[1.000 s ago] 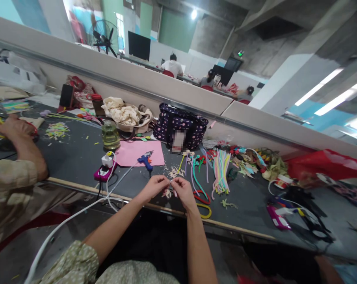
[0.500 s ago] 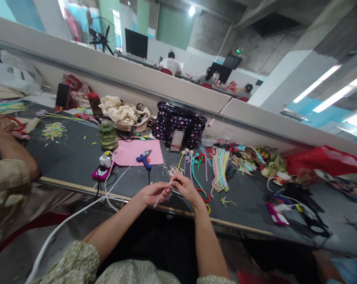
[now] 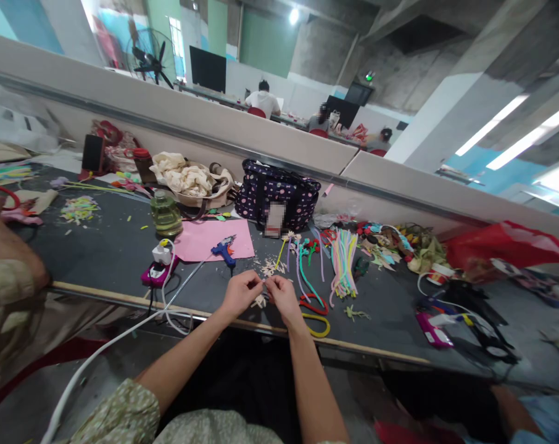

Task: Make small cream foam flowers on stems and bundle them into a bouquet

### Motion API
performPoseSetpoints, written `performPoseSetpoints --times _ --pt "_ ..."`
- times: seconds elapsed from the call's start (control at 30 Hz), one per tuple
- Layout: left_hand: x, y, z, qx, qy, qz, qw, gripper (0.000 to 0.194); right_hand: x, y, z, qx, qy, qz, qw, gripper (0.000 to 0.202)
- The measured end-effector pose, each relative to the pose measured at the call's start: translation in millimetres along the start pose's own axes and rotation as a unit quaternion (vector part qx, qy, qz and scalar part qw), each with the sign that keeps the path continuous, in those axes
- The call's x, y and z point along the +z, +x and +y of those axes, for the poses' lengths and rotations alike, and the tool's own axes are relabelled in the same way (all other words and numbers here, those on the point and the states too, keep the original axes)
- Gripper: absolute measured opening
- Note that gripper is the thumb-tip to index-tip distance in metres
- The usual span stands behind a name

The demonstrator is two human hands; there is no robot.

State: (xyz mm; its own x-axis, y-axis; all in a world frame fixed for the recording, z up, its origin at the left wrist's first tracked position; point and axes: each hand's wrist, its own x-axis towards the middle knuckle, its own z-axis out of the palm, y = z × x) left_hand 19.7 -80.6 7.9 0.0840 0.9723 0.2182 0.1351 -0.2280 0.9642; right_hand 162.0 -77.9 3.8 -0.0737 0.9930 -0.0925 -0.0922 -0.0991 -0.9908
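My left hand [image 3: 243,292] and my right hand [image 3: 282,297] meet at the fingertips above the table's front edge, both closed in a pinch. The pale lilac pipe cleaner seen between them a moment earlier is now mostly hidden by my fingers. Just beyond my hands lie cream-coloured clippings [image 3: 273,266] and a yellow stem [image 3: 280,254]. To the right are a teal pipe cleaner [image 3: 308,271], a red one [image 3: 314,305], a yellow loop [image 3: 317,325] and a bundle of pastel pipe cleaners [image 3: 343,262].
A blue glue gun [image 3: 224,250] rests on pink paper [image 3: 198,237]. Behind stand a bottle [image 3: 165,213] and a dotted bag [image 3: 279,194]. Power strips [image 3: 157,271] with cables lie on both sides. A co-worker's arm [image 3: 13,246] reaches in from the left.
Both hands have turned, backs upward, and the lilac pipe cleaner's hanging end has gone out of sight. My left palm no longer shows. The view has shifted slightly.
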Motion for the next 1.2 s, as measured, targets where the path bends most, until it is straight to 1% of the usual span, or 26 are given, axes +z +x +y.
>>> performPoseSetpoints --times 0.07,0.13,0.2,0.33,0.4,0.47,0.53,0.6,0.67,0.7,0.77,0.87,0.93,1.03,1.1,1.2 --pt "-0.4 -0.4 0.3 0.07 0.077 -0.009 0.995 0.016 3.0 -1.1 0.8 0.008 0.022 -0.008 1.0 0.033" --pt "0.0 -0.5 1.0 0.098 0.1 -0.028 0.99 0.017 5.3 -1.8 0.4 0.008 0.041 -0.005 0.999 0.035" --pt "0.9 -0.8 1.8 0.096 0.092 -0.034 0.99 0.017 6.7 -1.7 -0.3 0.001 0.048 0.006 0.999 0.036" --pt "2.9 -1.3 2.4 0.076 0.055 -0.016 0.996 0.013 5.5 0.7 -0.8 -0.017 0.045 0.025 0.999 0.035" --pt "3.5 -0.3 1.3 0.03 0.017 -0.003 0.999 0.015 2.8 2.2 -0.7 -0.029 0.041 0.018 0.999 0.034" --pt "3.3 2.0 -0.5 -0.05 -0.061 -0.02 0.997 0.021 -0.4 3.4 -0.1 -0.037 0.04 -0.005 0.999 0.033" --pt "2.1 4.7 -2.1 -0.135 -0.162 -0.067 0.975 0.028 -3.3 3.9 1.2 -0.047 0.037 -0.025 0.998 0.032" --pt "0.6 7.0 -2.9 -0.196 -0.253 -0.111 0.941 0.031 -5.0 4.2 3.1 -0.058 0.03 -0.036 0.997 0.031" --pt "-0.5 8.3 -2.7 -0.229 -0.309 -0.123 0.915 0.032 -5.2 5.0 5.2 -0.053 0.036 -0.044 0.997 0.033" --pt "-0.7 8.5 -2.5 -0.233 -0.326 -0.121 0.908 0.031 -4.7 5.8 6.2 -0.042 0.048 -0.048 0.997 0.034" --pt "-0.3 8.8 -2.4 -0.216 -0.337 -0.105 0.91 0.029 -3.2 8.1 7.8 -0.012 0.077 -0.053 0.996 0.038" --pt "1.7 9.5 -4.4 -0.186 -0.314 -0.072 0.928 0.026 -1.7 12.5 9.0 0.011 0.092 -0.051 0.994 0.04" --pt "3.5 10.3 -7.2 -0.199 -0.297 -0.052 0.932 0.026 -2.2 14.7 9.0 0.012 0.082 -0.051 0.995 0.039" --pt "6.2 11.0 -11.2 -0.227 -0.286 -0.029 0.93 0.026 -4.6 15.2 7.4 0.007 0.064 -0.054 0.996 0.037" --pt "7.5 10.5 -11.8 -0.22 -0.279 -0.02 0.935 0.025 -5.9 13.7 5.1 0.002 0.054 -0.056 0.997 0.034" --pt "7.0 8.6 -8.9 -0.183 -0.272 -0.019 0.944 0.024 -7.1 11.1 0.5 -0.005 0.04 -0.066 0.997 0.032"
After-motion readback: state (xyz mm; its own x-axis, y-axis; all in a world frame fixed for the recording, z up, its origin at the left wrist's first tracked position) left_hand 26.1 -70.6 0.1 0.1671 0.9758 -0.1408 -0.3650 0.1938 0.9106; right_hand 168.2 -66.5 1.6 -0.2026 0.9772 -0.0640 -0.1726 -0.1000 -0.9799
